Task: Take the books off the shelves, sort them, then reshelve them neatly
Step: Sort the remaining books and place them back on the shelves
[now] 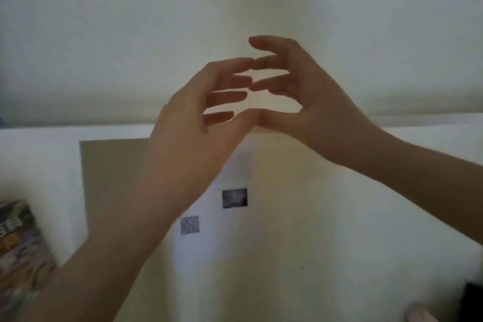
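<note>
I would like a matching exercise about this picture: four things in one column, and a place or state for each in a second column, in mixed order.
Things:
1. left hand
2. colourful book
3. QR code
4. black object

Places or states:
a. lower right corner
b. raised, holding nothing
c. lower left edge
d. near the centre, lower half

Pairs: 1-b, 2-c, 3-d, 4-a

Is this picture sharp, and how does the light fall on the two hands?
Head view: soft all over; the left hand and right hand look dim against the bright wall; head view, left edge: the colourful book is smeared; the square code patch is unreadable.
</note>
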The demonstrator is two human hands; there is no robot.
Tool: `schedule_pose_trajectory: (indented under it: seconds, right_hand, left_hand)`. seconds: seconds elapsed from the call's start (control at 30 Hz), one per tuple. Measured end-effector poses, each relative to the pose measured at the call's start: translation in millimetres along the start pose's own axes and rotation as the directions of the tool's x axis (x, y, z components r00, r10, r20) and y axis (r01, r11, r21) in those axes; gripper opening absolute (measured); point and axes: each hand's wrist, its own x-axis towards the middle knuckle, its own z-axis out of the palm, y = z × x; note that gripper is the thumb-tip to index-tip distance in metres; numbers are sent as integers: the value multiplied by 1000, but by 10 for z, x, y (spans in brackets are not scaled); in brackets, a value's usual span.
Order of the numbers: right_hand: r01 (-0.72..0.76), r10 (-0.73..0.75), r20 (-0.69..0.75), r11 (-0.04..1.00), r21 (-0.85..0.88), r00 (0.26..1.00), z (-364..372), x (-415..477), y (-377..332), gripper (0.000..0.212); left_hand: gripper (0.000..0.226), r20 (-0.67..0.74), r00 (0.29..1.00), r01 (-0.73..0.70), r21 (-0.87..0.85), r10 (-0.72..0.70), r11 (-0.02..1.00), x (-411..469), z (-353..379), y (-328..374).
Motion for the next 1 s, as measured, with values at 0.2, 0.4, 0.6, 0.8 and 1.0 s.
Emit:
schedule_pose_trajectory:
  seconds: [0.2,0.4,0.6,0.8,1.0]
  right_hand:
    - [-290,276,-137,951,-103,952,-737,-1334,338,72]
    - [-677,671,-175,735,33,721,-1148,-2842,927,72]
    - [-924,933,-125,353,149,337,-1185,-4435,1650,74]
    - [-973,998,-3,-67,220,-70,-885,-5585,1946,88]
    - [-965,984,41,-177,196,-172,-576,-6079,2082,90]
  left_hand:
    - [42,230,967,151,-177,-109,973,-462,1209,-127]
    - [43,531,752,510,-95,-390,855,-1220,2499,-626]
    - [73,724,220,820,224,-653,526,-2439,3557,-1112]
    - [72,682,-193,845,481,-706,234,-3612,3958,-1133]
    - [79,647,-303,853,511,-699,103,-4060,4103,-1109]
